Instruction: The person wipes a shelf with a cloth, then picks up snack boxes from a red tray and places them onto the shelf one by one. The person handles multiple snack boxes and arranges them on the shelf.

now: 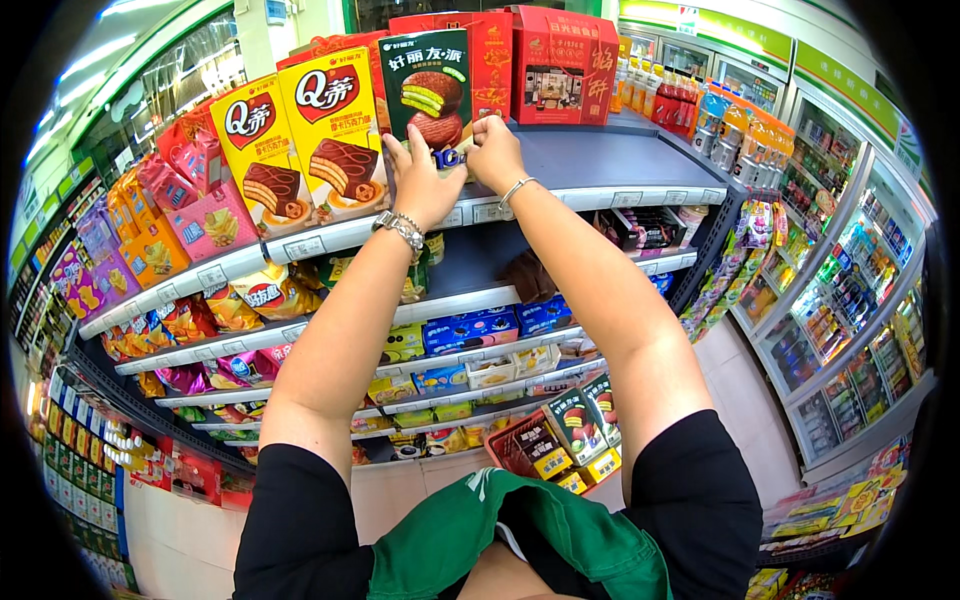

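On the top shelf stands a dark green snack-pie box with pictures of round chocolate pies, upright beside two yellow cake boxes. My left hand is at the lower front of the green box, its fingers spread against it. My right hand is at the box's lower right corner, with fingers and thumb bent together. A small blue piece bearing white characters shows between both hands; which hand holds it is unclear. A dark brown cloth-like item lies on the shelf below, partly behind my right forearm.
Red gift boxes stand behind and to the right on the shelf top. Bagged snacks fill lower shelves at left. A red basket with boxes stands on the floor. Drinks coolers line the right side.
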Demonstrator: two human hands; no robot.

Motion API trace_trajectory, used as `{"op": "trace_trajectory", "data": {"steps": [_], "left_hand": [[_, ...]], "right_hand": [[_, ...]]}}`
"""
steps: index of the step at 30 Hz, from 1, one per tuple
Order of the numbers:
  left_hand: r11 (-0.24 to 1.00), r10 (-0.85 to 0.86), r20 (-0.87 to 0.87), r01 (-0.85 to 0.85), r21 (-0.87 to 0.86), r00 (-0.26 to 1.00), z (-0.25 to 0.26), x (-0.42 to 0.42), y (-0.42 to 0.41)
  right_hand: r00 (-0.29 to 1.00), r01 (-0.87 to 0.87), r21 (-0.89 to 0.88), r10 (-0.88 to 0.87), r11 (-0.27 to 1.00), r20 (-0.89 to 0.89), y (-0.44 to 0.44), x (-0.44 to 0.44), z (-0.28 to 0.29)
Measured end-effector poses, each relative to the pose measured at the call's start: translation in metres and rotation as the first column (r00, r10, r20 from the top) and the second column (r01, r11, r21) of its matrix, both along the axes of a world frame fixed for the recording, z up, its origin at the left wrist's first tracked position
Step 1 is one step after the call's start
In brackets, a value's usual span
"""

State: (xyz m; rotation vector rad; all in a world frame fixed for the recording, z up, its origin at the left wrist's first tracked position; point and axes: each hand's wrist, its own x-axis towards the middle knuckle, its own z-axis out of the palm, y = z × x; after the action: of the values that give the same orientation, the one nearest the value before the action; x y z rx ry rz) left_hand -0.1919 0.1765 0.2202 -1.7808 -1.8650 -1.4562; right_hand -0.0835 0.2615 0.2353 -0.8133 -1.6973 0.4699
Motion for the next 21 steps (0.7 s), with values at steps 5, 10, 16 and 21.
{"op": "trace_trajectory", "data": {"steps": [5, 10, 16, 21], "left_hand": [[0.997, 0.015, -0.004, -0.015, -0.069, 1.000, 0.002, -0.003, 0.002], [0.981, 0.109, -0.092, -0.121, -0.150, 0.990, 0.006, 0.010, -0.005], [0.970, 0.138, -0.156, -0.166, -0.180, 0.978, 0.000, 0.005, 0.000], [0.957, 0.121, -0.173, -0.161, -0.241, 0.977, 0.005, 0.006, -0.005]], "right_hand": [[1.000, 0.009, -0.020, -0.008, 1.000, 0.012, 0.000, -0.002, 0.001], [1.000, 0.024, -0.009, -0.024, 1.000, -0.011, 0.002, -0.003, -0.003], [1.000, 0.021, -0.011, -0.022, 1.000, -0.019, -0.004, -0.007, -0.001], [1.000, 0.020, 0.000, -0.020, 1.000, -0.022, 0.002, -0.009, -0.003]]}}
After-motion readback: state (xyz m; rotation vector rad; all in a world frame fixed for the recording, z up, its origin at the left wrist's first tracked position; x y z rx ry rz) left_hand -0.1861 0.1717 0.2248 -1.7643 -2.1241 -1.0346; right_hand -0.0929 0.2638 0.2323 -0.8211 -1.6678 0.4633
